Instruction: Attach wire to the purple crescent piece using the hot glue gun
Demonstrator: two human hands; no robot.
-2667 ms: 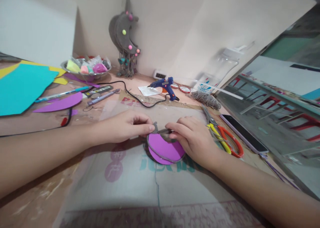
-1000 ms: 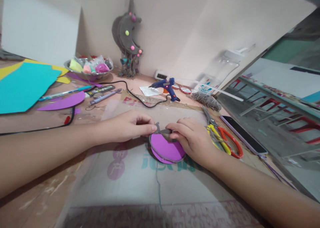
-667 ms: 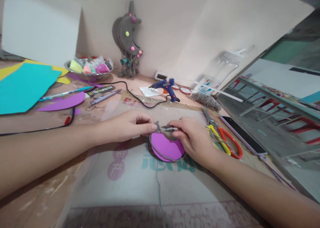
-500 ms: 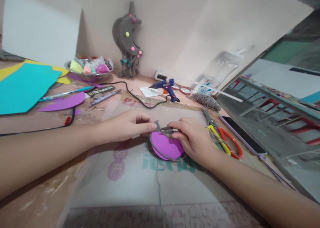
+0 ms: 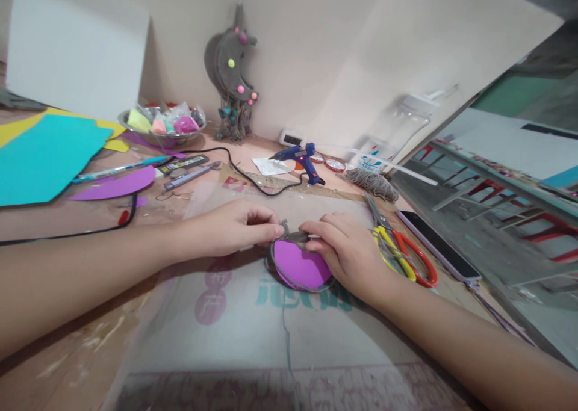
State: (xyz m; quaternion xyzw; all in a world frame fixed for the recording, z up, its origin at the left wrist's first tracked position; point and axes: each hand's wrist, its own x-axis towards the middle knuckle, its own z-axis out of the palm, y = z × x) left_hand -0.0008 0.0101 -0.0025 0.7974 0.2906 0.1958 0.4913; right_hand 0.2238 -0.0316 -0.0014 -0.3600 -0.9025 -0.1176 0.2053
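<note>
A round purple disc (image 5: 301, 265) with a dark grey rim lies on the translucent plastic sheet. Grey yarn runs along its edge. At the disc's upper left edge my left hand (image 5: 241, 227) is closed, thumb and forefinger pinching grey yarn (image 5: 285, 226). My right hand (image 5: 347, 245) is closed at the upper right edge, with thumb and forefinger on a dark grey piece (image 5: 297, 237) that spans toward the left fingertips; its exact kind is unclear. The far edge of the disc is partly hidden by the fingers.
A blue glue gun (image 5: 300, 158) stands behind the hands, its black cord running left. Scissors (image 5: 397, 242) and a phone (image 5: 438, 242) lie right, below a grey yarn bundle (image 5: 372, 183). Turquoise paper (image 5: 49, 158), pens and a bowl (image 5: 162, 135) are left. A moon ornament (image 5: 230, 68) hangs behind.
The right fingertips and the dark grey piece have shifted very slightly along the disc's upper edge. The left hand keeps its pinch, and the disc stays about where it was.
</note>
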